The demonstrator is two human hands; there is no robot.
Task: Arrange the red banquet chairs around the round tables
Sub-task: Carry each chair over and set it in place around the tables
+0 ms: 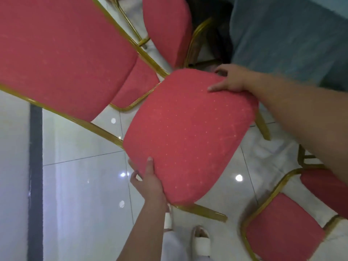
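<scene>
Far left: dark floor strip [35,166], running top to bottom across pale glossy floor tiles [84,185] with bright light reflections.
Upper left: large red padded panel [62,51] of a banquet chair, gold frame [105,129] along its lower edge, tilted steeply across the view; smaller red cushion [135,85] tucked just behind it.
Top centre: second red chair back [167,29], gold tubing beside it.
Centre: red seat cushion [188,136], dotted fabric, tilted, gold legs [209,211] projecting below and at right; held off the floor between both hands.
Lower centre: left hand [150,183], gripping the cushion's near corner, thumb pressed on top, fingers [134,177] curled beneath the edge.
Bottom centre: white slipper [201,242] and pale trouser leg.
Upper right of cushion: right hand [231,80], clamped over the far edge, thumb flat on the fabric, fingers wrapped behind.
Top right: grey-blue tablecloth [290,38] of the table, just beyond the held cushion.
Lower right: another red chair [282,236], gold-framed, standing on the tiles.
</scene>
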